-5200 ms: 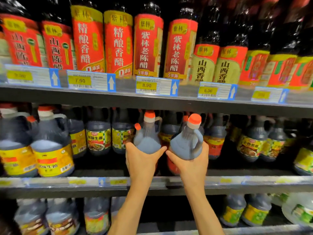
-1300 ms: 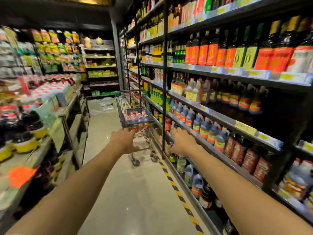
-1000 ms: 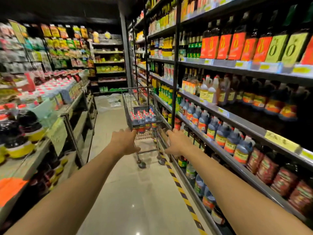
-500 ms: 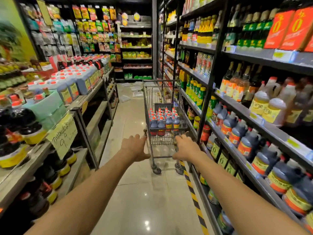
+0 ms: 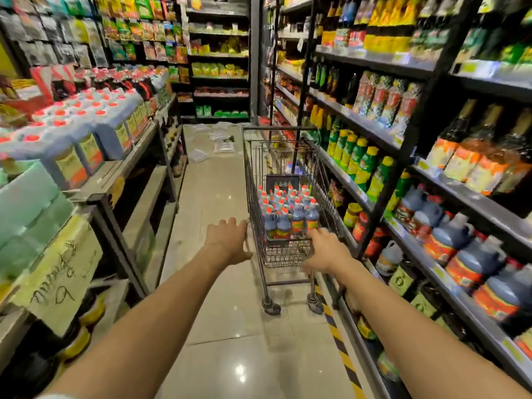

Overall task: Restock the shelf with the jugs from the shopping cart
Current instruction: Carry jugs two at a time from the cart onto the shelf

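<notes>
Our left hand (image 5: 228,241) and right hand (image 5: 326,250), both open with loose fingers, are at the cart's (image 5: 285,254) near end, where jugs (image 5: 289,216) stand upright, orange caps up, labels unreadably blurred, beside the shelf (image 5: 443,280).

A shiny pale tile floor (image 5: 227,321) runs down a narrow shop aisle, with a bright spot of light (image 5: 239,370) on it. A yellow and black stripe (image 5: 335,332) runs along its right edge. A dark rack (image 5: 121,249) stands on the left. More racks (image 5: 218,79) full of packets close the far end.
</notes>
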Demonstrator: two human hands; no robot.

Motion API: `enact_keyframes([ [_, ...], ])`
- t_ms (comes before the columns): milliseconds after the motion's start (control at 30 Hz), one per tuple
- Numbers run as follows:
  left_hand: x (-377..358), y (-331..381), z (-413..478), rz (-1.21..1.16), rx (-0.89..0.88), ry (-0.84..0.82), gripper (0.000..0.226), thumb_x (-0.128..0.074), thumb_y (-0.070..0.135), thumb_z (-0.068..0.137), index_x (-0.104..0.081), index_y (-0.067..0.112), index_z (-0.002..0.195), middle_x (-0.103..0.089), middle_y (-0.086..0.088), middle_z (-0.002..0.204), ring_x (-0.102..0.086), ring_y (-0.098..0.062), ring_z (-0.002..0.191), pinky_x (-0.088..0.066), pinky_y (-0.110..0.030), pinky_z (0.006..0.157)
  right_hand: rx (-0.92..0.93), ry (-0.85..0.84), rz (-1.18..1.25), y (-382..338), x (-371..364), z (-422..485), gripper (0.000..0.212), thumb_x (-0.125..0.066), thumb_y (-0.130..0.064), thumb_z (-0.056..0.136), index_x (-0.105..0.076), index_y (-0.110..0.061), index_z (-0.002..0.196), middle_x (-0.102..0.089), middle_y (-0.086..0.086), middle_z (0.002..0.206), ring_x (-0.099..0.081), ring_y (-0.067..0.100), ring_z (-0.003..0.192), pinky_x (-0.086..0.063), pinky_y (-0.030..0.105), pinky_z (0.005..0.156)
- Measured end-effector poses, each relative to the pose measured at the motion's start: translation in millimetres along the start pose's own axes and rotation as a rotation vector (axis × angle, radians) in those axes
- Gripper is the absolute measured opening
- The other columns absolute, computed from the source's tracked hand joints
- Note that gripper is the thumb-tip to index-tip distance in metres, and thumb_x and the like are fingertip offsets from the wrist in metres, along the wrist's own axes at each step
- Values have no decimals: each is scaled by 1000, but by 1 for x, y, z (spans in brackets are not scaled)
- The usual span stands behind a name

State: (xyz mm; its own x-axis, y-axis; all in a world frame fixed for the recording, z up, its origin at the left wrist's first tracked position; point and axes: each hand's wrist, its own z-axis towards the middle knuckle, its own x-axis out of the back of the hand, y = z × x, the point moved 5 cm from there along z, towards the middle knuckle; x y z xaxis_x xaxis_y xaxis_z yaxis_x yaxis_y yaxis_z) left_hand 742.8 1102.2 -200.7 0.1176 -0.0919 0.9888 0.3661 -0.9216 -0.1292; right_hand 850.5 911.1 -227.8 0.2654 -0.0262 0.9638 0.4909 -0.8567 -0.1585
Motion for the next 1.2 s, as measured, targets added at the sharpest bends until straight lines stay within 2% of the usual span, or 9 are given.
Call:
enact_keyframes([
  [300, -34, -5, 143, -12, -142, -86, 72, -60, 61, 82, -39, 18, 136, -46, -10, 137, -48, -29, 124, -43, -43, 97, -97, -29, 42, 10, 0, 133, 75, -75, -43, 79, -38, -18, 139, -38, 9, 142, -37, 32, 134, -43, 48, 103],
  [433, -52, -4, 213, -21, -175, -117, 68, -59, 60, 83, -40, 21, 135, -48, -8, 134, -49, -29, 123, -44, -43, 96, -126, -41, 89, 21, -10, 206, 78, -72, -44, 81, -34, -16, 143, -34, 11, 147, -35, 33, 136, -42, 47, 103],
  [700, -75, 3, 342, -29, -212, -157, 74, -61, 56, 83, -32, 22, 143, -47, -8, 135, -49, -30, 122, -45, -42, 95, -107, -134, 198, 28, -37, 328, 77, -70, -38, 84, -32, -12, 145, -34, 14, 150, -35, 35, 137, -41, 45, 103],
  [800, -85, 14, 376, -14, -261, -160, 77, -62, 56, 83, -31, 22, 144, -45, -9, 139, -48, -31, 124, -42, -43, 96, -112, -157, 202, 30, -41, 354, 70, -69, -35, 85, -36, -11, 141, -37, 15, 146, -37, 35, 135, -42, 43, 100],
  [900, -101, 22, 411, 2, -292, -183, 71, -61, 55, 84, -35, 21, 141, -43, -10, 141, -46, -31, 126, -38, -44, 102, -144, -205, 176, 39, -54, 380, 79, -72, -44, 82, -33, -13, 144, -36, 13, 146, -37, 36, 135, -42, 47, 104],
  [1000, -122, 30, 441, 5, -340, -210, 72, -63, 50, 83, -34, 21, 142, -39, -9, 144, -45, -33, 126, -40, -43, 100, -196, -230, 180, 49, -72, 400, 79, -68, -49, 85, -32, -11, 144, -35, 14, 147, -33, 35, 138, -41, 47, 105],
  [1100, -148, 36, 474, 30, -386, -256, 69, -65, 50, 82, -37, 20, 139, -43, -8, 139, -47, -33, 125, -41, -42, 97, -269, -278, 218, 58, -97, 418, 87, -66, -46, 88, -20, -10, 153, -26, 15, 155, -29, 35, 142, -39, 46, 109],
  [1200, -173, 41, 509, 21, -471, -284, 62, -63, 47, 83, -41, 19, 135, -44, -10, 139, -48, -34, 124, -42, -41, 96, -367, -299, 246, 66, -120, 438, 83, -71, -41, 86, -26, -12, 149, -28, 15, 154, -32, 35, 140, -39, 45, 108],
])
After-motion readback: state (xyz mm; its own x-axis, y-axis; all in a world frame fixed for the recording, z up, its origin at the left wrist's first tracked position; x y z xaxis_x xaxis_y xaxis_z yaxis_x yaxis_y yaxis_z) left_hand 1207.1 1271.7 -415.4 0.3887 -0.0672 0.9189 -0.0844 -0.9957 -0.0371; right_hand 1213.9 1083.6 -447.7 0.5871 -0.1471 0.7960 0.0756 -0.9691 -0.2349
